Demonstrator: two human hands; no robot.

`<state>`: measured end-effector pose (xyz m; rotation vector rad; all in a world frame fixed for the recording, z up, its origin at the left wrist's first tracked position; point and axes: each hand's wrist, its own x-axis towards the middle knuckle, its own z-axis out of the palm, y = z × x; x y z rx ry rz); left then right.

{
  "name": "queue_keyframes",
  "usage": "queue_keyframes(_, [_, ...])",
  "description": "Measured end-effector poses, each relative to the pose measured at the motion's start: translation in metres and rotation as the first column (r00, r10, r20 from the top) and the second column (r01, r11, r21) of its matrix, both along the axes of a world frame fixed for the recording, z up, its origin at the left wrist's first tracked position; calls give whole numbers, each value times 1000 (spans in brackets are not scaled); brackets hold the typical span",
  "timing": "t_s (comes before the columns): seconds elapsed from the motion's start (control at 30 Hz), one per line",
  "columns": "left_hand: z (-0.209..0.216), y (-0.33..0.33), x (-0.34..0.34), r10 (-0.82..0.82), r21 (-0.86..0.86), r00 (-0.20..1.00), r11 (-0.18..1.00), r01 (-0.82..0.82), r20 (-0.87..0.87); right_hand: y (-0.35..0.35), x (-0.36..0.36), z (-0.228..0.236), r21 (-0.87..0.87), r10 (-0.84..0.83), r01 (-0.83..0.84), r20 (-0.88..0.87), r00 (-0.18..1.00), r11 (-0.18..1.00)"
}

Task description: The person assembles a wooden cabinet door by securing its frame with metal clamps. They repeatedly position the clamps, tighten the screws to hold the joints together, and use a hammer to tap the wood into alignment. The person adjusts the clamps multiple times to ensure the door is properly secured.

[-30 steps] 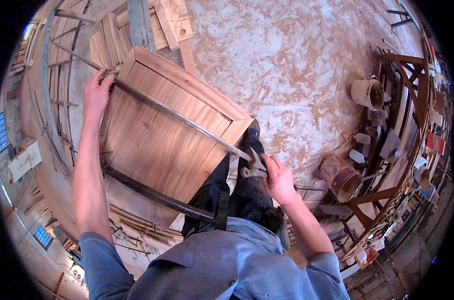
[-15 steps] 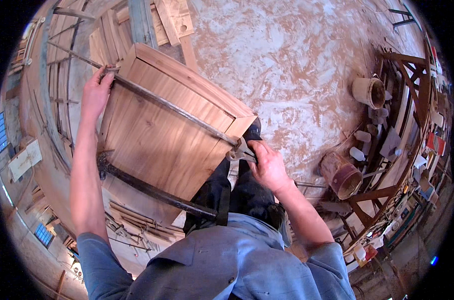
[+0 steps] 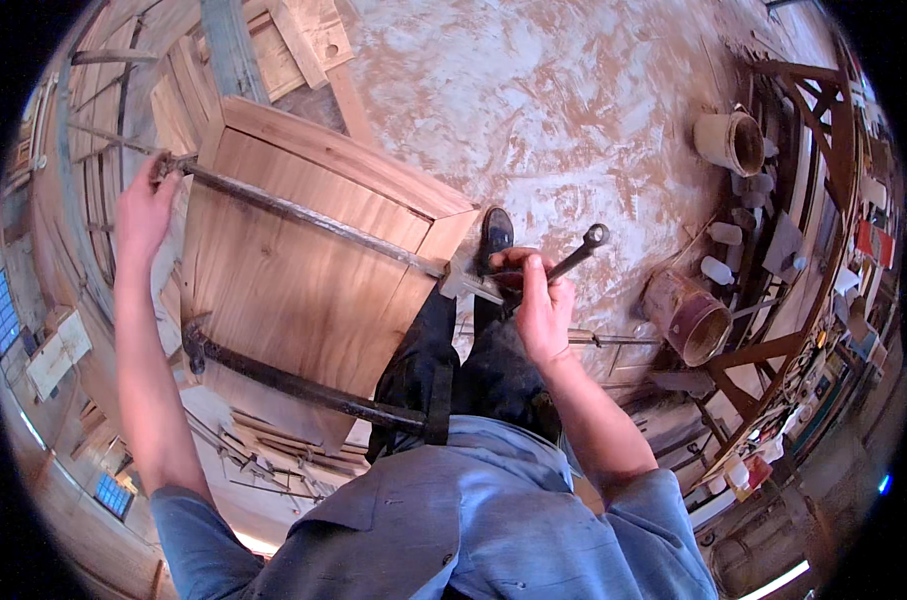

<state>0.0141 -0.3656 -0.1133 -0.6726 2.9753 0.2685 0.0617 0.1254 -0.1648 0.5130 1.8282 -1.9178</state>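
Note:
A pale wooden panelled piece lies in front of me, with an upper bar clamp and a lower bar clamp running across it. My left hand is closed round the far left end of the upper clamp. At that clamp's near end, beside its metal jaw, my right hand is closed on a dark metal rod with a ring-shaped end. The rod points up and to the right; its lower part is hidden by my fingers.
Loose boards lie beyond the wooden piece. On the right stand a pale bucket and a larger stained bucket, beside a cluttered bench. My dark shoe rests on the smeared floor.
The ring-ended rod now sticks up past my right hand, which has turned and shifted slightly right. My left hand stays at the clamp's far end. The whole view has shifted a little.

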Motion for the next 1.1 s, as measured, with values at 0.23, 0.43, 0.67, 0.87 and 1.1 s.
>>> queue_keyframes(0.23, [30, 172, 9, -715, 82, 668, 668, 740, -208, 4, -1, -6, 78, -57, 59, -17, 998, 995])
queue_keyframes(0.43, [-3, 271, 29, -781, 419, 588, 471, 776, -211, 43, 7, -3, -114, -409, 473, 353, 842, 874])
queue_keyframes(0.67, [-23, 267, 34, -755, 389, 583, 461, 798, -300, 98, 26, -42, -314, -204, 625, 761, 616, 715])
queue_keyframes(0.87, [-23, 268, 29, -779, 342, 538, 434, 834, -322, 81, 12, -58, -279, -12, 430, 827, 562, 859])
queue_keyframes(1.1, [-29, 267, 33, -773, 316, 536, 444, 839, -339, 70, 0, -38, -267, 17, 237, 696, 718, 934])
